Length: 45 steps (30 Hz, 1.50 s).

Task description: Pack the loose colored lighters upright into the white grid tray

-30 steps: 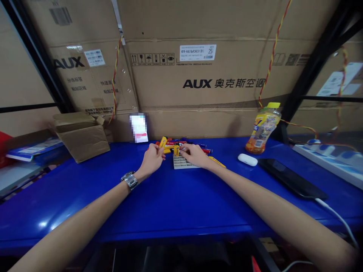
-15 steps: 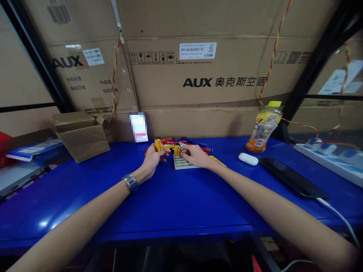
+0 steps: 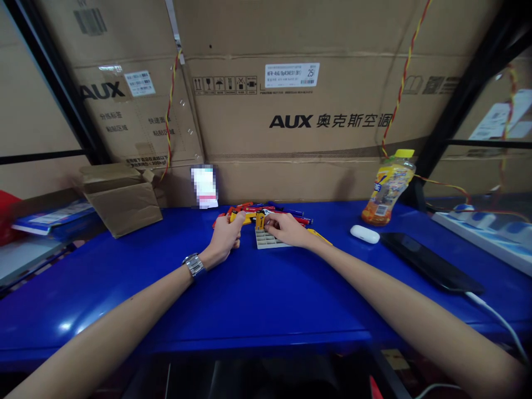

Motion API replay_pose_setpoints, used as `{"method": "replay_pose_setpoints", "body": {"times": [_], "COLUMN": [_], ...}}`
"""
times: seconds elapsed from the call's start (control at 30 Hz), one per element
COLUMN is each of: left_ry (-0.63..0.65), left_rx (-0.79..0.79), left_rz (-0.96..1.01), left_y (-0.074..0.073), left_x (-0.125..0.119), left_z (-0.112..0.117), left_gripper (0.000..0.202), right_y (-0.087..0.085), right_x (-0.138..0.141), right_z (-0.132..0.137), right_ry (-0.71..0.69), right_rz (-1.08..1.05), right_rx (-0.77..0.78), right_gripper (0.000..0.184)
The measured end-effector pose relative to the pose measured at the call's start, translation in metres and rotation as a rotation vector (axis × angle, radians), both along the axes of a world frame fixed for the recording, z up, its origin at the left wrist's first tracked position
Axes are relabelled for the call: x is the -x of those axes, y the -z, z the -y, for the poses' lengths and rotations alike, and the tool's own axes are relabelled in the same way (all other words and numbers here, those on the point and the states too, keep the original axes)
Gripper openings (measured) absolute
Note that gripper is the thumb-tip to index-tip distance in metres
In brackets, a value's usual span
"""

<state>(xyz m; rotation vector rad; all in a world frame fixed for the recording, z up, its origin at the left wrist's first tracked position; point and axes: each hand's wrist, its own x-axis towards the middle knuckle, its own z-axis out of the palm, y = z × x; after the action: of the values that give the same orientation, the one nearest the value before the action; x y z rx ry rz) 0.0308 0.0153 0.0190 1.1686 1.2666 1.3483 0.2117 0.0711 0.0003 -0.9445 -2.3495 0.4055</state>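
Observation:
My left hand (image 3: 226, 235) is closed round a yellow marker-like stick (image 3: 234, 215), whose end shows above the fingers. My right hand (image 3: 286, 228) reaches over a pale grey grid holder (image 3: 266, 239) with rows of square compartments. Its fingertips are pinched against an upright yellow stick with dark print (image 3: 260, 221) at the holder's back left corner. The fingers hide part of that stick and of the holder. Just behind both hands lies a loose pile of red, blue and yellow marker-like sticks (image 3: 286, 211). Another yellow stick (image 3: 320, 237) rests right of the holder.
On the blue table (image 3: 266, 299) stand an open cardboard box (image 3: 124, 205) and a lit phone (image 3: 204, 187) at the back left. Rightward are a drink bottle (image 3: 386, 188), a white earbud case (image 3: 364, 234), a black phone on a cable (image 3: 428, 260) and a power strip (image 3: 482, 233).
My left hand has turned and tilted its yellow stick from upright to lower, closing more round it. My right hand stays at the upright stick. The view has shifted slightly.

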Motion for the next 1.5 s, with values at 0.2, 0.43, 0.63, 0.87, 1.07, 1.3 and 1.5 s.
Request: {"method": "replay_pose_setpoints", "body": {"times": [0.2,0.43,0.63,0.87,1.07,1.3,1.5], "left_ry": [-0.001,-0.008,0.002,0.094,0.085,0.046,0.020], "left_rx": [-0.057,-0.213,-0.440,-0.440,-0.497,-0.510,-0.541], "left_rz": [-0.154,-0.264,-0.552,-0.685,-0.782,-0.801,-0.891], "left_y": [0.008,0.014,0.017,0.025,0.024,0.021,0.014], "left_x": [-0.001,0.002,0.006,0.006,0.004,0.001,-0.001], "left_z": [-0.002,-0.007,-0.014,-0.018,-0.013,-0.013,-0.008], "left_gripper": [0.037,0.029,0.017,0.012,0.011,0.020,0.031], "right_y": [-0.001,-0.001,-0.002,0.000,-0.002,-0.002,-0.001], "right_x": [0.000,-0.001,-0.001,-0.008,-0.007,-0.006,-0.006], "right_z": [0.000,0.001,0.001,-0.003,-0.001,0.000,-0.001], "right_ry": [-0.005,-0.007,0.000,0.062,0.062,0.055,0.059], "right_rz": [0.002,0.002,-0.020,-0.133,-0.127,-0.121,-0.121], "right_rx": [-0.027,-0.017,-0.007,0.074,0.079,0.060,0.047], "right_gripper": [0.009,0.010,0.014,0.026,0.022,0.021,0.020]}}
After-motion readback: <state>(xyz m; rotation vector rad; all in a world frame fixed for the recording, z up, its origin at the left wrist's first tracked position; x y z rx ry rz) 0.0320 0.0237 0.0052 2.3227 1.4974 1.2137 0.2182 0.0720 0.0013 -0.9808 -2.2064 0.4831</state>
